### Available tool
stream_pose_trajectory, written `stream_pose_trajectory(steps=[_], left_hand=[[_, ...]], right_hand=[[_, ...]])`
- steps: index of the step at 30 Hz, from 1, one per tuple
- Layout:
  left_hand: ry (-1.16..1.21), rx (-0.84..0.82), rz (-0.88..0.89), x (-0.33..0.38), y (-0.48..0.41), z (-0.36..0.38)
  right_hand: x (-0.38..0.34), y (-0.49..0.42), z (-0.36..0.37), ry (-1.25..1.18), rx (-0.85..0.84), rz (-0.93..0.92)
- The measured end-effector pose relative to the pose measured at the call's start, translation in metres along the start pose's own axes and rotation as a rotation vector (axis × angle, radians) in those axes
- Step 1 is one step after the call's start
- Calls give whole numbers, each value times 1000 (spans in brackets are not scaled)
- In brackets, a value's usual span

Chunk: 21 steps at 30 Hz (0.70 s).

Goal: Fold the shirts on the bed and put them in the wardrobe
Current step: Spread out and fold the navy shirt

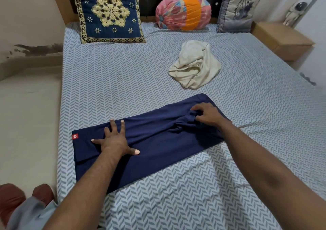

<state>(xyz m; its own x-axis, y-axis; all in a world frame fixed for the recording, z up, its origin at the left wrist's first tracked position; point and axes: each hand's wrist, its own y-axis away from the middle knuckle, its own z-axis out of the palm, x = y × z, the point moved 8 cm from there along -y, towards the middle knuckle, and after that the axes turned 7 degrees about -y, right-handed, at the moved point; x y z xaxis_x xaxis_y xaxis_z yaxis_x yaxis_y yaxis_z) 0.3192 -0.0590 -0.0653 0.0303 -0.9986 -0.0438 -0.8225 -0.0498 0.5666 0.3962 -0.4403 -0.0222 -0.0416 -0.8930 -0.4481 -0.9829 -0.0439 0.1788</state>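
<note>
A navy blue shirt [158, 147] lies folded into a long strip across the near part of the bed [123, 81], with a small red tag at its left end. My left hand [114, 139] presses flat on the strip's left part, fingers spread. Fabric is bunched at the strip's right end, and my right hand [208, 114] pinches that bunch. A crumpled cream shirt [194, 65] sits loose farther back, to the right of centre.
Three cushions lean against the headboard: a blue floral one [109, 12], a round pink-and-orange one [183, 12] and a grey one [240, 9]. A wooden bedside unit [282, 39] stands at the right. Bare floor [28, 115] runs along the bed's left side.
</note>
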Motion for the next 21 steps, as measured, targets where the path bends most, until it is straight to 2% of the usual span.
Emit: stream_pose_trajectory(steps=[3,5,9,10,12,14,15,17,20,21], left_hand=[[8,17,-5,0,3,0],[18,38,-5,1,5,0],[42,53,-25,-1,12,3],[45,56,-31,-2,14,3],[48,60,-40,-3,16,5],[51,64,-41,-3,17,5],[50,66,-41,-3,18,5],[46,69,-41,-2,20,5],[5,94,-44,-2,22,4],[-24,108,-41,-2,23,3]], right_hand=[[-3,10,14,286,-87,-35],[-12,18,10,296,9,-67],[-30,43,-11,138,315,-130],[-36,51,-10,115,319,-155],[-44,65,9,112,107,-150],[-38,77,35,202,-229,-31],[-34,81,40,220,-297,10],[-36,82,33,175,-214,15],[-47,77,18,129,80,-88],[-52,75,22,104,72,-130]])
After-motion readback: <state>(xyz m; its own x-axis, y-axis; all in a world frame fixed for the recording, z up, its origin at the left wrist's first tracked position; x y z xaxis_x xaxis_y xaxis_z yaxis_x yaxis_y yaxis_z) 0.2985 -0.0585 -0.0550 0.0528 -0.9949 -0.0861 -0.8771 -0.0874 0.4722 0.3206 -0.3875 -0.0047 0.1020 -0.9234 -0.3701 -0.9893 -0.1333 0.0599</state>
